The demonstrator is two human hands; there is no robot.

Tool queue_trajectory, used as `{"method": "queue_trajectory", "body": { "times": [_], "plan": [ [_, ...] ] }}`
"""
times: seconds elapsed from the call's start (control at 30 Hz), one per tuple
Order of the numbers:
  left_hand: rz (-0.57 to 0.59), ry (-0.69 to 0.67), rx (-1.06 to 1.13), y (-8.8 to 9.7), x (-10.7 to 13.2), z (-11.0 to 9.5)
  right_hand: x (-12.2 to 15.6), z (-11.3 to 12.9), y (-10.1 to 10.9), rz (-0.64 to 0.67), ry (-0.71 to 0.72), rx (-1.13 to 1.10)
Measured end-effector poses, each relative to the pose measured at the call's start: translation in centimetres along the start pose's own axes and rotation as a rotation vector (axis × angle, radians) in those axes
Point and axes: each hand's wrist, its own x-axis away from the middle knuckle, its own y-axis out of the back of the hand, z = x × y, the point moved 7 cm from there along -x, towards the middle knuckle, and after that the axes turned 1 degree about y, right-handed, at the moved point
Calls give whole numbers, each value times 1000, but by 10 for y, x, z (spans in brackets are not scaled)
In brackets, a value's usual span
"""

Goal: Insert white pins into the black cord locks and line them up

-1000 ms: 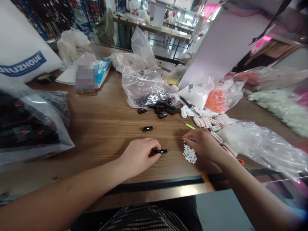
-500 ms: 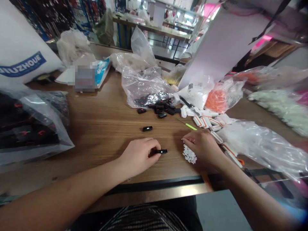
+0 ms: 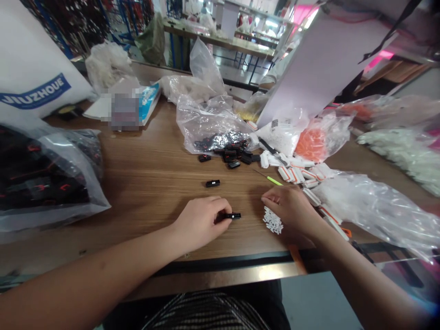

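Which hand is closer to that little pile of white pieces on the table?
Right. The right hand sits just beside the white pieces; the left hand is farther left, pinching a black piece.

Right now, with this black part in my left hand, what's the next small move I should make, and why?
Probably pick one piece from the pile of small white pieces with your right hand. It's poised right beside that pile, while your left hand already has the black plastic part pinched, so it seems the free hand to use.
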Motion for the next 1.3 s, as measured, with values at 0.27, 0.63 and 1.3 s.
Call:
{"method": "queue_trajectory", "body": {
  "times": [0.27,0.63,1.3],
  "plan": [
    [-6,-4,26,2,0,-2,5,64,-1,-18,196,-328],
    [10,17,23,2,0,-1,4,85,-10,15,311,-259],
    [14,4,-14,3,-1,-3,20,94,-2,-79,447,-70]
  ]
}}
